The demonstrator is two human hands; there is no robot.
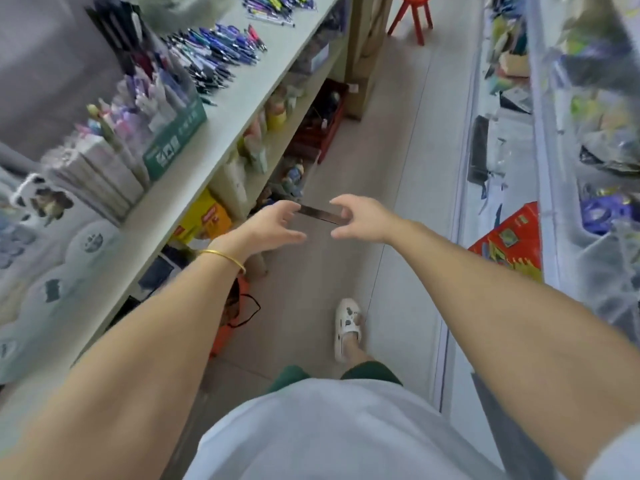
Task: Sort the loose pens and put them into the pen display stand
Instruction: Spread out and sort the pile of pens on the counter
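Note:
Loose pens [216, 51] lie in a heap on the pale shelf top [242, 98] at upper left, and a second heap [277, 5] lies farther back. Closer to me a green pen display stand [176, 133] holds upright pastel pens. My left hand [273, 226], with a gold bangle on the wrist, and my right hand [360, 218] reach out over the aisle floor, away from the shelf, fingers spread and loosely bent. A thin dark strip [320, 214] spans the gap between their fingertips; I cannot tell whether they hold it.
Lower shelves on the left hold bottles, boxes and an orange bag [228, 317]. A glass counter [554, 168] with packaged goods runs along the right. A red stool [414, 15] stands at the aisle's far end. My foot in a white clog [348, 329] is on the grey floor.

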